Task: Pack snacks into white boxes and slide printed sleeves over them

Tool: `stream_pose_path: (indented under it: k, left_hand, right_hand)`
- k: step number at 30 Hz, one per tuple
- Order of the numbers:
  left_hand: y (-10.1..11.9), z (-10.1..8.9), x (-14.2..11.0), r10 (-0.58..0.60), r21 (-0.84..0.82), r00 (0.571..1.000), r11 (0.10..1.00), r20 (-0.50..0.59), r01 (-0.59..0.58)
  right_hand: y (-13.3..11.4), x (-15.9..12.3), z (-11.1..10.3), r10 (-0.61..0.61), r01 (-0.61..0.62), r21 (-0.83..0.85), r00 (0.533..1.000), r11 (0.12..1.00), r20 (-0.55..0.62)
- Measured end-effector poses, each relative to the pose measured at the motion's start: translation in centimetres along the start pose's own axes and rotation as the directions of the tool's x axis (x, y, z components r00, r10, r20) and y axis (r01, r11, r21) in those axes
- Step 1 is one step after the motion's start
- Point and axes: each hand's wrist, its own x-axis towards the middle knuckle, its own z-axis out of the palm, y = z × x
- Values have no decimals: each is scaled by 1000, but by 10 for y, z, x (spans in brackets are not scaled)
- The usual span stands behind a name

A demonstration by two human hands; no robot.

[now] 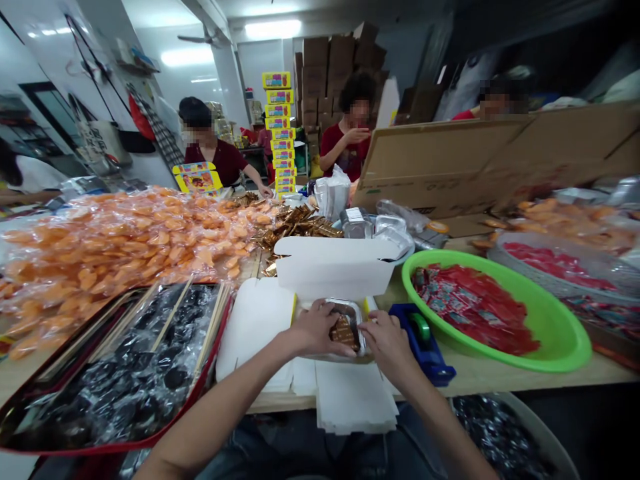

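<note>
In the head view a small silvery tray (357, 315) sits inside an open white carton (335, 275). Gold-brown wrapped packets (345, 332) lie in the tray. My left hand (319, 329) grips the tray's left side, thumb at the near edge and fingers at the far edge, partly covering the packets. On the opposite side, my right hand (386, 335) has its fingers curled at the tray's right rim, beside the carton wall. Flat white cartons (355, 400) are stacked under and in front of the open one. Its yellow outer print shows at the edges.
A red-rimmed tray (220, 333) of black wrapped pieces stands left, below heaped orange wrapped pieces (130, 240). Right are a blue tape dispenser (439, 365) and a green basin (565, 347) with red packets. Gold packets (300, 223) lie ahead. Co-workers sit opposite, near stacked yellow boxes (280, 110).
</note>
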Motion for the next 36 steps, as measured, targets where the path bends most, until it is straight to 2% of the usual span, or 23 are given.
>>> stream_pose_path:
  k: [3, 7, 9, 14, 20, 25, 27, 29, 32, 36]
  left_hand:
    - [3, 0, 0, 25, -74, 998, 997, -65, -30]
    - [1, 1, 7, 24, -149, 985, 988, -170, -49]
    - [-4, 1, 9, 36, -164, 984, 984, -174, -65]
    - [-6, 2, 4, 191, -167, 962, 960, -193, -224]
    - [2, 1, 5, 244, -113, 963, 960, -115, -257]
    - [-3, 11, 20, 107, -128, 977, 983, -186, -132]
    - [-3, 18, 23, 94, -198, 964, 969, -250, -146]
    - [-1, 24, 24, 78, -296, 941, 938, -330, -181]
    - [3, 28, 22, -26, -430, 904, 885, -426, -177]
    - [9, 17, 15, -220, -554, 828, 823, -516, -127]
  right_hand:
    - [-10, 8, -10, -24, 33, -114, 996, 993, 87]
    - [-16, 17, -13, -54, 74, -137, 988, 988, 147]
    - [-16, 19, -11, -18, 37, -141, 991, 989, 135]
    - [-15, 22, -7, -4, 23, -167, 994, 986, 112]
    - [-9, 25, -1, 33, -9, -181, 990, 983, 134]
    - [-7, 21, -1, 11, 25, -185, 981, 982, 191]
    - [-8, 21, -2, 18, 18, -181, 980, 983, 198]
    - [-10, 21, -4, 26, 9, -178, 981, 984, 192]
    - [-14, 21, -5, 41, -6, -188, 982, 982, 183]
    - [-19, 21, -7, 61, -25, -205, 984, 978, 170]
